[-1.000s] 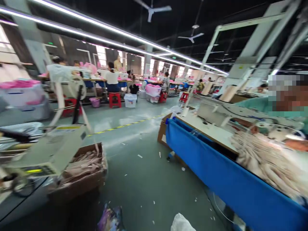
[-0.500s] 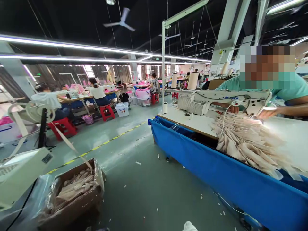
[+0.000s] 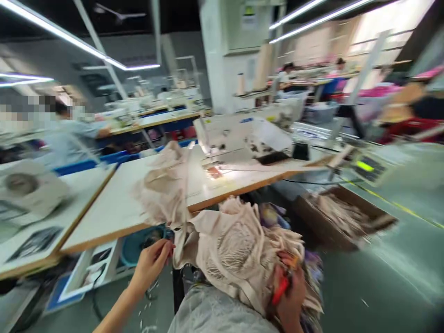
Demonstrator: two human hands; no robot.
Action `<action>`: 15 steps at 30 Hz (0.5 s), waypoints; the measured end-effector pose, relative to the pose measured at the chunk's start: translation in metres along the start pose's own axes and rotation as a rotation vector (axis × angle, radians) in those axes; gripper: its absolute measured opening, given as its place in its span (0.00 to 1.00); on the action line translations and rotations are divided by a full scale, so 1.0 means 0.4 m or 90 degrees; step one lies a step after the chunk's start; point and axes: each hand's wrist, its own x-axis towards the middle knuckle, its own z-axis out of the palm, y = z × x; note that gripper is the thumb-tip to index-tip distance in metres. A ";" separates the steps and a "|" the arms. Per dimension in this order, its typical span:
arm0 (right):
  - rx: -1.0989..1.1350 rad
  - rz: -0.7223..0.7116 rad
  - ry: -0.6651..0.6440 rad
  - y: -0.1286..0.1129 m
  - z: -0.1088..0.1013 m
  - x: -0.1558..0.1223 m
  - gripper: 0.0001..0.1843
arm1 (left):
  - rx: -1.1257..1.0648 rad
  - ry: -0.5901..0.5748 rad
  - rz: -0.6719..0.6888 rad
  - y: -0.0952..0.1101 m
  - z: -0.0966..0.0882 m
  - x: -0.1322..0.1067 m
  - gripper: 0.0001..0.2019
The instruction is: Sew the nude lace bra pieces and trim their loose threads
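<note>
A heap of beige garment pieces [image 3: 236, 249], one with a lacy, fringed-looking patch, lies over my lap at the table edge. More beige cloth [image 3: 163, 185] rests on the white table to the left, joined to the heap by a strip. My left hand [image 3: 154, 263] is closed in a pinch at the heap's left edge; what its fingertips hold is too small to make out. On the heap's right side my right hand [image 3: 293, 293] is wrapped round red-handled snips [image 3: 281, 289], blurred by motion. Cloth and fingers hide the blades.
A lit sewing machine [image 3: 239, 134] stands on the white table [image 3: 114, 199] ahead. An open carton [image 3: 378, 224] of beige strips sits on the floor at right. A drawer [image 3: 86, 273] hangs under the table. A co-worker [image 3: 65, 129] sits at far left.
The view has swung from the aisle and a co-worker's machine to another sewing table. Both my hands, the snips and the beige heap on my lap now show; none were visible before.
</note>
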 end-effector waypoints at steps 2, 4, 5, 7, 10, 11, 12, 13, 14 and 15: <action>-0.007 -0.050 -0.008 -0.004 -0.009 0.022 0.08 | 0.024 0.032 -0.060 -0.038 0.013 -0.019 0.23; -0.041 -0.095 -0.011 -0.018 -0.020 0.036 0.06 | 0.078 0.117 -0.068 -0.057 0.044 -0.021 0.18; -0.058 -0.115 -0.015 -0.026 -0.023 0.042 0.06 | 0.104 0.172 -0.056 -0.062 0.062 -0.017 0.16; -0.080 -0.157 -0.026 -0.041 -0.021 0.053 0.06 | 0.144 0.261 -0.008 -0.064 0.099 0.003 0.16; -0.080 -0.220 -0.037 -0.060 -0.009 0.071 0.08 | 0.179 0.271 0.046 -0.058 0.139 0.052 0.17; -0.077 -0.235 -0.035 -0.066 -0.004 0.077 0.08 | 0.183 0.249 0.042 -0.057 0.147 0.069 0.15; -0.072 -0.245 -0.036 -0.072 0.001 0.081 0.08 | 0.183 0.223 0.031 -0.056 0.151 0.085 0.13; -0.068 -0.253 -0.040 -0.075 0.005 0.085 0.08 | 0.178 0.199 0.017 -0.057 0.151 0.097 0.09; -0.067 -0.253 -0.046 -0.076 0.008 0.087 0.08 | 0.168 0.180 0.005 -0.060 0.146 0.104 0.08; -0.071 -0.245 -0.054 -0.073 0.010 0.089 0.08 | 0.154 0.166 -0.003 -0.064 0.136 0.108 0.10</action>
